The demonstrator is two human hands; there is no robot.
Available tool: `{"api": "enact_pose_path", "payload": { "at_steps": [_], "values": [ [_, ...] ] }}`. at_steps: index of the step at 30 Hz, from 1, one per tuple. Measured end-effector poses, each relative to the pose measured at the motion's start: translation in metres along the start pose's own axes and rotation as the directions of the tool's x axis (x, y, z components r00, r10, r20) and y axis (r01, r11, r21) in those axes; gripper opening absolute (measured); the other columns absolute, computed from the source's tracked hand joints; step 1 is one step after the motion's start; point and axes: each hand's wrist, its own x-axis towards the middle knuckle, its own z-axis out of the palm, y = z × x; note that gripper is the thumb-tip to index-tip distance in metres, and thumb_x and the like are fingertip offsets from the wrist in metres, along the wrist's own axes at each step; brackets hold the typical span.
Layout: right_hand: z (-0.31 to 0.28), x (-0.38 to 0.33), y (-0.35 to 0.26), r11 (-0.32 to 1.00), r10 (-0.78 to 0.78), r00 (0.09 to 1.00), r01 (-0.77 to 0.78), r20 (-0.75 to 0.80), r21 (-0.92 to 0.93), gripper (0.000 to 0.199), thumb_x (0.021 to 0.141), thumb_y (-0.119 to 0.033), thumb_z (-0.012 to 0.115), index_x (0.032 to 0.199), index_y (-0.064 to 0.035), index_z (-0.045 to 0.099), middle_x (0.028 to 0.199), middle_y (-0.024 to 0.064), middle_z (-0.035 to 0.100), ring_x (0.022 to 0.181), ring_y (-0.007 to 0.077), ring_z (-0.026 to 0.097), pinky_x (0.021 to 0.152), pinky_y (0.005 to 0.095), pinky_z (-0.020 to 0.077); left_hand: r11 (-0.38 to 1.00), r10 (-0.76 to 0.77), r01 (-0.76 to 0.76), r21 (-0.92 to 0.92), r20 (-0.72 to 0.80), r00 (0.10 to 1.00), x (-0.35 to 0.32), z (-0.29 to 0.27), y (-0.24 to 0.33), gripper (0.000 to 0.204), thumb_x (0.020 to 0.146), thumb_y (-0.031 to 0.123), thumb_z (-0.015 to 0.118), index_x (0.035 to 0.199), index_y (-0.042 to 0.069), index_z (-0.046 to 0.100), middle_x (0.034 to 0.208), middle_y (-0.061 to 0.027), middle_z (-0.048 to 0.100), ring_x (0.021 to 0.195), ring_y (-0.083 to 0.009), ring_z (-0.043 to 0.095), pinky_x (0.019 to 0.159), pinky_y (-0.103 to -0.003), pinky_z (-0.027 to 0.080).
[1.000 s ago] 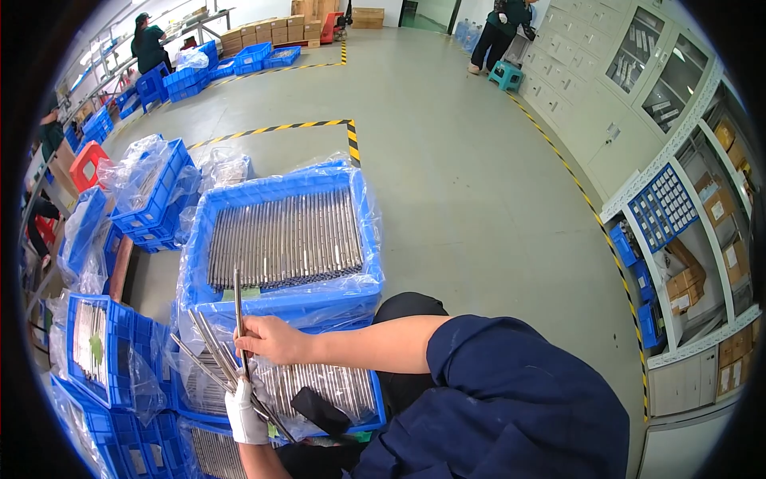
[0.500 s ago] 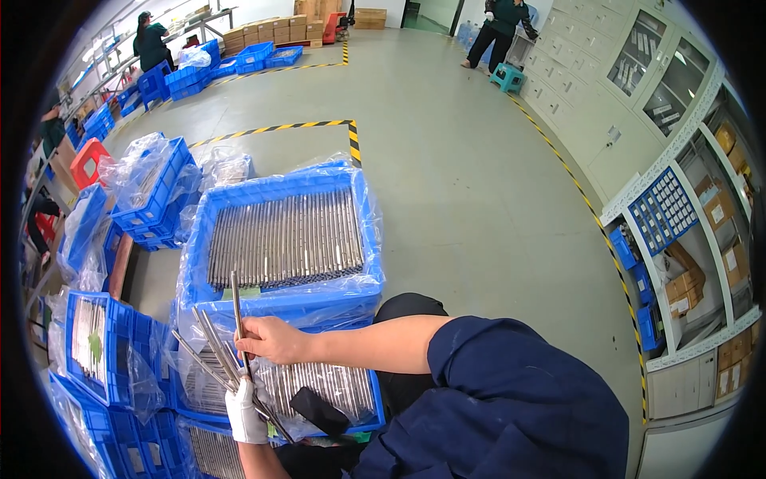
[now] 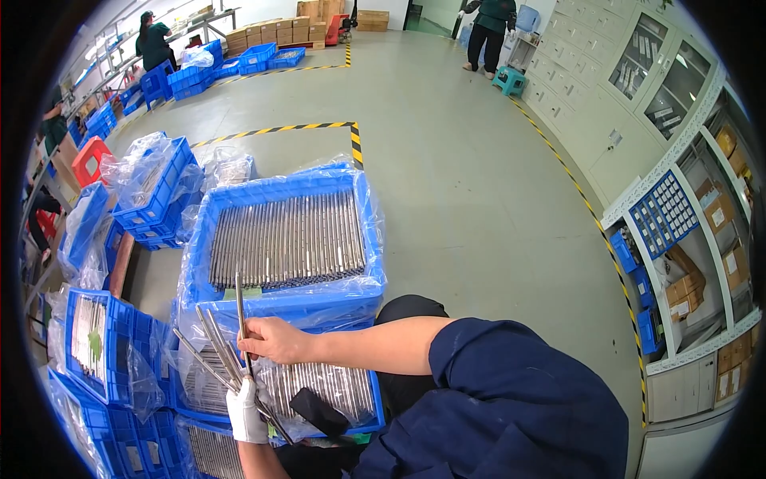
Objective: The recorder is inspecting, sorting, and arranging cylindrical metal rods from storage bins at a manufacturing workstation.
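Note:
My left hand (image 3: 248, 415), in a white glove, is closed round several thin metal rods (image 3: 211, 329) that fan out up and to the left. Bare fingers of my right hand (image 3: 277, 340) pinch one metal rod (image 3: 240, 302), which stands nearly upright beside the others; its lower end passes down by the glove. Both hands are above a plastic-lined blue bin (image 3: 378, 403) of similar rods (image 3: 327, 383). A black item (image 3: 321, 411), its kind unclear, lies on those rods. Just beyond, a higher blue bin (image 3: 281, 302) holds a neat row of metal rods (image 3: 287, 239).
Stacked blue bins (image 3: 144, 343) with plastic liners stand on the left, more bins (image 3: 159, 191) behind them. Striped floor tape (image 3: 355, 144) marks a corner. Cabinets (image 3: 594, 120) and shelving (image 3: 686, 263) line the right. A person (image 3: 488, 28) stands near a teal stool (image 3: 509, 80); another (image 3: 153, 41) is at far left.
My hands and the rods stay almost as they were. The person at the back has shifted slightly left and turned, and the view has moved a little.

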Motion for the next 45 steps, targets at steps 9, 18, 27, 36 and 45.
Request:
{"api": "enact_pose_path", "payload": {
  "at_steps": [9, 18, 27, 36, 45],
  "values": [
    [-0.004, 0.001, 0.004, 0.996, 0.057, 0.998, -0.054, 0.039, -0.074, 0.017, 0.083, -0.018, 0.051, 0.087, -0.0012, 0.048, 0.074, 0.0032, 0.055, 0.065, 0.0088, 0.05, 0.061, 0.0228, 0.0424, 1.0, 0.005, -0.005, 0.0, -0.008, 1.0, 0.002, 0.0, -0.002, 0.024, 0.08, 0.023, 0.054, 0.092, 0.003, 0.051, 0.058, 0.0003, 0.044, 0.042, -0.008, 0.04, 0.037, -0.022, 0.035],
    [-0.004, 0.002, 0.005, 0.993, 0.076, 0.997, -0.074, 0.022, -0.087, 0.018, 0.083, -0.018, 0.052, 0.088, -0.0007, 0.048, 0.073, 0.0033, 0.055, 0.063, 0.0087, 0.051, 0.059, 0.0224, 0.0423, 1.0, -0.014, 0.014, -0.011, -0.012, 1.0, 0.007, -0.005, -0.008, 0.024, 0.079, 0.021, 0.054, 0.092, 0.002, 0.051, 0.057, 0.0, 0.045, 0.042, -0.0088, 0.042, 0.037, -0.023, 0.037],
    [-0.003, -0.002, 0.003, 0.981, 0.086, 0.996, -0.079, 0.032, -0.174, 0.019, 0.081, -0.02, 0.053, 0.085, -0.0009, 0.051, 0.071, 0.0025, 0.054, 0.063, 0.0088, 0.05, 0.06, 0.0232, 0.0421, 1.0, 0.007, -0.008, -0.017, -0.034, 0.999, 0.009, -0.005, -0.01, 0.013, 0.078, 0.017, 0.054, 0.081, 0.004, 0.051, 0.055, -0.0009, 0.048, 0.041, -0.0087, 0.041, 0.038, -0.02, 0.033],
    [-0.005, 0.0, 0.005, 0.989, 0.12, 0.992, -0.116, 0.045, -0.087, 0.019, 0.081, -0.02, 0.054, 0.086, -0.0018, 0.053, 0.071, 0.0007, 0.053, 0.063, 0.0079, 0.047, 0.057, 0.0229, 0.0392, 0.993, -0.07, 0.067, -0.097, -0.026, 0.997, 0.006, 0.003, -0.003, 0.012, 0.079, 0.015, 0.053, 0.082, 0.005, 0.05, 0.056, -0.0019, 0.047, 0.041, -0.0097, 0.042, 0.037, -0.022, 0.037],
    [-0.007, 0.001, 0.005, 0.967, 0.253, 0.962, -0.25, 0.101, -0.041, 0.022, 0.08, -0.026, 0.055, 0.09, -0.0068, 0.054, 0.076, -0.0017, 0.053, 0.07, 0.0066, 0.047, 0.061, 0.0222, 0.0396, 0.991, -0.057, 0.059, -0.117, 0.014, 0.998, 0.006, -0.001, -0.005, 0.014, 0.079, 0.017, 0.054, 0.086, 0.005, 0.05, 0.059, -0.0013, 0.047, 0.043, -0.0086, 0.042, 0.039, -0.021, 0.037]
  ]
}}
